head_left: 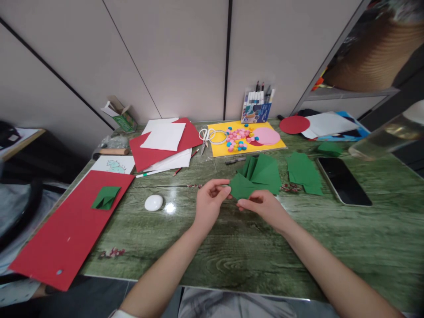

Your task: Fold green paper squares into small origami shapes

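Note:
Between my two hands is a piece of green paper (241, 186), tilted above the table. My left hand (212, 198) pinches its left corner between thumb and fingers. Its lower right edge is pinched by my right hand (261, 205). Just behind it lie folded green paper pieces (265, 170), partly covered by the held piece. Farther right rests a stack of green paper sheets (303, 172). A folded green square (106, 198) sits on the long red card (73, 229) at the left.
A phone (344, 180) and a clear bottle (384, 134) stand or lie at the right. Scissors (205, 139), a yellow sheet (217, 148) with small pompoms, and a marker box (256, 108) are at the back. A white rounded object (154, 202) sits left of my hands.

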Tool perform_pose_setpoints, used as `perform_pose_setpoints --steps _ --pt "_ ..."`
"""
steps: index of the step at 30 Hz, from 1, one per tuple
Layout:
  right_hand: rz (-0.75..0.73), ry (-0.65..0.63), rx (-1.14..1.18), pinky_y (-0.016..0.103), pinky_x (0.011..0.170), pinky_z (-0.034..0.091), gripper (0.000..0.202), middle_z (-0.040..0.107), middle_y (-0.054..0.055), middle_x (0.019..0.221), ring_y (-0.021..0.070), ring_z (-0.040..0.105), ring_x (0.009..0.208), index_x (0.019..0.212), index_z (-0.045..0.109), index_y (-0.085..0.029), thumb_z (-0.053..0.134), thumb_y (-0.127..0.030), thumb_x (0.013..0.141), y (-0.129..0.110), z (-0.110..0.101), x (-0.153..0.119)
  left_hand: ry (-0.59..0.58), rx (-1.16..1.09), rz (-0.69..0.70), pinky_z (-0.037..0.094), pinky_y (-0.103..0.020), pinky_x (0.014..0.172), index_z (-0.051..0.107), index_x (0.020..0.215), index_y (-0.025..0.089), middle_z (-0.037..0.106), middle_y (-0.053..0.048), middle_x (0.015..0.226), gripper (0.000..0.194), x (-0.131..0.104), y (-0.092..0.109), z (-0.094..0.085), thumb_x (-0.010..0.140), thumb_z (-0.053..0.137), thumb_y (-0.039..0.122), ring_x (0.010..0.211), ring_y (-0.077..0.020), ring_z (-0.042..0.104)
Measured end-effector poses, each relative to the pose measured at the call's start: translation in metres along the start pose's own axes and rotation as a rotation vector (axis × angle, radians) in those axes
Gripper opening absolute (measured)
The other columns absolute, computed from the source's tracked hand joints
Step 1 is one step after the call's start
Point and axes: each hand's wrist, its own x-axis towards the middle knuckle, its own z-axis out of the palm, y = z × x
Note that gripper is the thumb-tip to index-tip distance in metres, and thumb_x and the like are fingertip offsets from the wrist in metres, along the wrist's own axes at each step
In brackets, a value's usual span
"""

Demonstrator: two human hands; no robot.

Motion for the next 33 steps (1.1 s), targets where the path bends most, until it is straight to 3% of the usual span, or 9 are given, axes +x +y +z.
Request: perform_pose_setpoints --steps 5,13,18,26,33 --pt "-0.042 0.001 0.206 0.029 0.072 0.043 0.031 0.068 0.005 0.086 0.0202 0.059 0.083 0.091 0.067 -0.016 0.063 -0.04 0.071 -0.0018 -0.0063 0.0004 -0.006 0.121 0.022 0.049 -0.026 0.064 0.068 0.086 0.017 0.068 -0.003 0.071 0.019 -0.0046 0.0053 0.0034 0.07 0.064 0.027 0.065 -0.0147 0.062" --pt "-0.034 0.09 0.145 0.028 0.065 0.043 0.024 0.066 0.002 0.07 0.017 0.056 0.066 0.07 0.068 -0.015 0.067 -0.039 0.066 0.0004 -0.0074 0.0011 -0.052 0.23 0.071 0.049 -0.029 0.072 0.07 0.086 0.02 0.069 -0.005 0.087 0.018 -0.0106 0.0066 0.0048 0.073 0.061 0.029 0.077 -0.0177 0.062" --pt "-0.042 0.153 0.059 0.028 0.061 0.043 0.03 0.066 0.002 0.07 0.0186 0.057 0.066 0.079 0.07 -0.015 0.065 -0.042 0.066 -0.0015 -0.007 0.0005 -0.086 0.188 0.078 0.048 -0.029 0.072 0.07 0.087 0.019 0.069 -0.005 0.085 0.018 -0.0087 0.0088 0.0029 0.076 0.057 0.026 0.077 -0.0179 0.061" --pt "-0.054 0.184 0.047 0.028 0.061 0.042 0.03 0.067 0.002 0.074 0.0188 0.057 0.068 0.088 0.07 -0.016 0.065 -0.038 0.069 -0.0005 -0.008 0.0015 -0.155 0.098 0.065 0.047 -0.028 0.072 0.07 0.089 0.02 0.067 -0.002 0.074 0.03 -0.0058 0.0084 -0.0016 0.073 0.047 0.009 0.073 -0.0161 0.06" --pt "-0.036 0.186 0.031 0.028 0.059 0.044 0.031 0.068 0.003 0.073 0.0203 0.059 0.068 0.085 0.07 -0.016 0.063 -0.042 0.068 -0.0027 -0.0068 0.0011 -0.114 0.149 0.046 0.049 -0.03 0.073 0.07 0.089 0.018 0.07 -0.006 0.089 0.02 -0.0069 0.0064 0.0016 0.072 0.06 0.021 0.08 -0.019 0.063"
